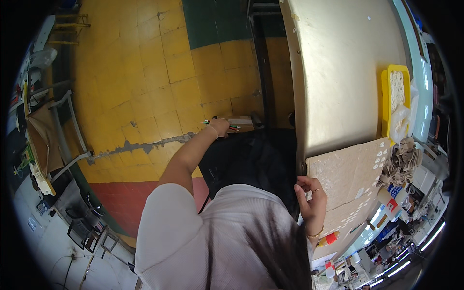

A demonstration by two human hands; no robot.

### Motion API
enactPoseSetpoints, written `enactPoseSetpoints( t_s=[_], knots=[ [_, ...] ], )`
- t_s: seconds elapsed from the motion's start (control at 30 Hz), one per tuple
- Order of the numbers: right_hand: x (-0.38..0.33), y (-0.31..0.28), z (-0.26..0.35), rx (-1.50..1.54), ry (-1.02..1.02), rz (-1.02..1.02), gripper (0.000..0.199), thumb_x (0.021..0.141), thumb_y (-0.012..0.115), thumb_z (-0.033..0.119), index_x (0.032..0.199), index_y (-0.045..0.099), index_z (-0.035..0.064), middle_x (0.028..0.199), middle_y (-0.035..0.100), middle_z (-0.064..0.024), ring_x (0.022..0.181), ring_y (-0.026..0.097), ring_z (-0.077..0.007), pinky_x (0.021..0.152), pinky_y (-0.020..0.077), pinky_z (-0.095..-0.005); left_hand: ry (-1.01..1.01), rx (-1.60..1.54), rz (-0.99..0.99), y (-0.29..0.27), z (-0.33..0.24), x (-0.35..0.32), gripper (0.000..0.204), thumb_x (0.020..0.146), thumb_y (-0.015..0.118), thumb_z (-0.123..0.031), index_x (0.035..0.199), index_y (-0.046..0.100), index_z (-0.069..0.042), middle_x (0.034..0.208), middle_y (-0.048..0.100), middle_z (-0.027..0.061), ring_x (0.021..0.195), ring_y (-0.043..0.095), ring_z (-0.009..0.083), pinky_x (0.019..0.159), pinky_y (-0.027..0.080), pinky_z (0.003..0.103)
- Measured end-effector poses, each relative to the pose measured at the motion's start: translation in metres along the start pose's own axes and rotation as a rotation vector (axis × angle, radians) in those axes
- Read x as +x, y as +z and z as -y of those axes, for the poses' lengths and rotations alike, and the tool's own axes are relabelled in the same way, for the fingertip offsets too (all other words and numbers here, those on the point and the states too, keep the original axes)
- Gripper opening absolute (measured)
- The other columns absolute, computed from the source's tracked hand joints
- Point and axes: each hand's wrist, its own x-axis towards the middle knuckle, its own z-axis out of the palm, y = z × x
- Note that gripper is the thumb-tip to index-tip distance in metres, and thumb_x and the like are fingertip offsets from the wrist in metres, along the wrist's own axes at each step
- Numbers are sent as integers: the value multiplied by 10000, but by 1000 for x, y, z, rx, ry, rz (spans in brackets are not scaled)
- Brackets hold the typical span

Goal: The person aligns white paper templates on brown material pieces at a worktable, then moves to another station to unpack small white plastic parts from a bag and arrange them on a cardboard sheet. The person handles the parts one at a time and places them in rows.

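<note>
On the far left, going rightward:

- Metal frame stand (67,130): grey tubing, standing on the yellow tiled floor (135,72) near the picture's left rim.
- Cracked seam (145,144): a grey line running across the yellow tiles, just above a red painted strip (130,198).
- Left hand (220,126): arm stretched out low over the floor, fingers closed round a small bundle of thin sticks (220,124), green and red among them, their ends jutting out on both sides of the fist.
- Small pale box (240,122): lying on the floor just beside the left hand, touching the stick ends.
- Black cloth (251,164): dark mass between the two arms, below the left hand.
- Right hand (311,203): fingers curled, resting at the near edge of a pale textured sheet (345,169); whether it pinches the sheet, cannot tell.
- Cream worktable (338,72): the sheet lies on its near end.
- Small white oval pieces (380,157): arranged in rows on the sheet's right part.
- Yellow tray (385,96): at the table's right edge, holding whitish material.
</note>
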Motion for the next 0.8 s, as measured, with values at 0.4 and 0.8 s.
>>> enactPoseSetpoints(
  t_s=[0.4, 0.8],
  knots=[
    [5, 5, 5, 15, 114, -27, 177, 871, 665, 35, 1044, 655, -4, 867, 666, -110, 689, 636, -169, 622, 500, -268, -78, 37, 19, -12, 16, 10, 226, 818, 602, -114, 1004, 711, -50, 1027, 703, 168, 1000, 675, 319, 846, 541, 409],
    [5, 4, 0, 50, 123, -36, 170, 881, 661, 48, 1043, 662, -1, 876, 675, -106, 703, 640, -163, 622, 502, -264, -58, -405, -276, 3, 45, 13, 339, 920, 565, -343, 1003, 635, -22, 942, 677, 214, 902, 661, 371, 777, 515, 453]
  ],
)
